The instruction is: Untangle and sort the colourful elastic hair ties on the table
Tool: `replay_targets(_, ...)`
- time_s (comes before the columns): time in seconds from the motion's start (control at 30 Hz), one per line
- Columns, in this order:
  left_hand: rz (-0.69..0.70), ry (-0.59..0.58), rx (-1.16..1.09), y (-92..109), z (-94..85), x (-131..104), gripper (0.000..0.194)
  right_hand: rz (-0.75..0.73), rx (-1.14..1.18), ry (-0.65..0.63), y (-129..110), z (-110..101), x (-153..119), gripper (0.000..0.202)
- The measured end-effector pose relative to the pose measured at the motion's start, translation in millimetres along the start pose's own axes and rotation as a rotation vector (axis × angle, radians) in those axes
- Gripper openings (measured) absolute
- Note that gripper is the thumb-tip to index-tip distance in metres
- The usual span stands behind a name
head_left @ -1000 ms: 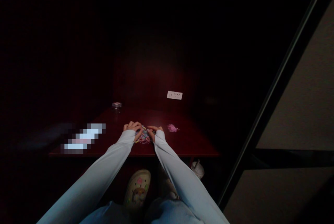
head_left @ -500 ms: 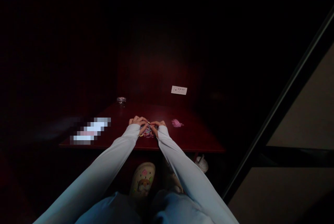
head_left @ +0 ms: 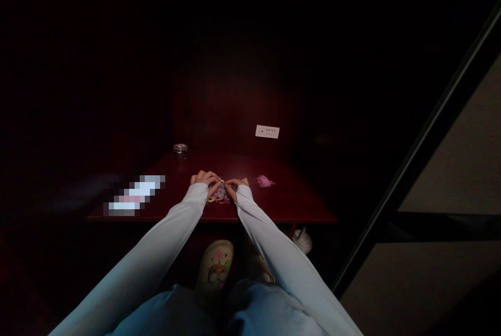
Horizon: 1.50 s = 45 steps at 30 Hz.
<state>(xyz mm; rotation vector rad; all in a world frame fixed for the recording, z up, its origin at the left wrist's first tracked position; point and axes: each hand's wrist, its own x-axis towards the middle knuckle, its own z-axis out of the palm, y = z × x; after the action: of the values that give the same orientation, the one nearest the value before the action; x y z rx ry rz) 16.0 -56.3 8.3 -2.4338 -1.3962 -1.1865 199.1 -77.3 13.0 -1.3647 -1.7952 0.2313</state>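
A pile of thin multicoloured bands (head_left: 219, 194) lies near the front edge of the dark red table (head_left: 289, 205). My left hand (head_left: 205, 180) rests at the pile's left side, thumb and fingers drawn together over it. From the right, my right hand (head_left: 237, 186) reaches in with its fingertips pinched at the pile's edge. What either pinch holds is too small to make out. A smaller heap of pink bands (head_left: 265, 181) sits apart, to the right of my right hand.
At the back left stands a clear lidded jar (head_left: 180, 150). A bright blurred-out rectangle (head_left: 136, 195) lies at the table's left. The back wall has a white socket plate (head_left: 267, 131). Below the right edge is a lidded cup (head_left: 302, 240).
My hands have moved slightly apart, my left hand going left, which leaves more of the multicoloured pile showing between them. The whole view has shifted a little.
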Motion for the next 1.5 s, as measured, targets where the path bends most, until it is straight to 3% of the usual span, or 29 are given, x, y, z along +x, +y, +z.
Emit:
replay_targets(0.2, -0.059, 0.028, -0.009, 4, -2.6, 1, 0.016, -0.009, -0.065, -0.009, 1, 0, 0, 0.020)
replay_targets(0.77, -0.011, 0.032, -0.040, 3, -1.6, 0, 0.023, 0.004, -0.002, 0.044, 3, 1, 1, 0.015)
replay_targets(0.9, -0.027, 0.026, -0.047, 2, -3.2, 0, 0.020, 0.095, -0.042, 0.130, 7, -5, 6, 0.019)
replay_targets(1.07, -0.033, 0.011, -0.050, 1, -3.8, -1, 0.020, 0.346, -0.291, 0.218, 29, -35, 14, 0.023)
replay_targets(1.13, -0.022, 0.011, -0.048, 1, -4.1, -1, 0.021, 0.372, -0.316, 0.228, 38, -43, 15, 0.024)
replay_targets(1.2, -0.007, 0.000, -0.047, 1, -4.4, -1, 0.021, 0.332, -0.329, 0.211, 42, -43, 16, 0.024)
replay_targets(1.37, -0.007, -0.011, -0.047, 2, -4.4, -1, 0.020, 0.062, -0.447, 0.084, 42, -31, 20, 0.020)
replay_targets(1.5, -0.009, -0.029, -0.045, 4, -3.9, -1, 0.020, 0.058, -0.451, 0.063, 46, -27, 22, 0.023)
